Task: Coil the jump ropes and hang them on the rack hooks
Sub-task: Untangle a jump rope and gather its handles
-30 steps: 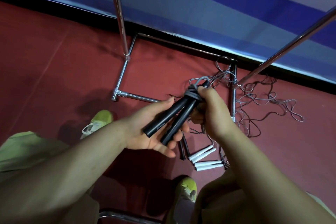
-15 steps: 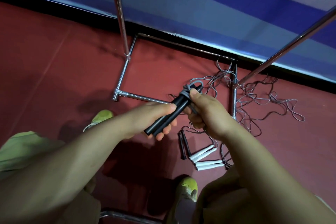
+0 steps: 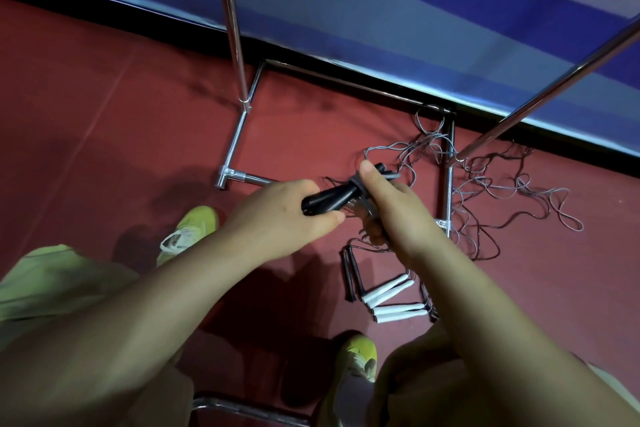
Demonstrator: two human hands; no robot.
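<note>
Since a second ago the left hand [image 3: 280,215] has rolled palm-down over the pair of black cylindrical jump-rope handles [image 3: 329,199], which now lie flatter and lower; its fingers curl round their near ends. The right hand [image 3: 391,204] still pinches the grey cord wraps [image 3: 356,182] at the handles' far ends, thumb on top.

In the head view, two chrome rack uprights [image 3: 232,24] rise from a chrome base frame [image 3: 239,135] on the dark red floor [image 3: 104,107], and the frame's right rail runs just beside the right hand. A loose tangle of thin grey and dark rope cords [image 3: 502,191] spreads across that rail, toward the blue wall panel [image 3: 346,3]. Below the hands lie four white handles [image 3: 391,291] and two slim black handles [image 3: 349,274], close together. Two yellow-green shoes [image 3: 194,225] flank bare floor beneath the arms.
</note>
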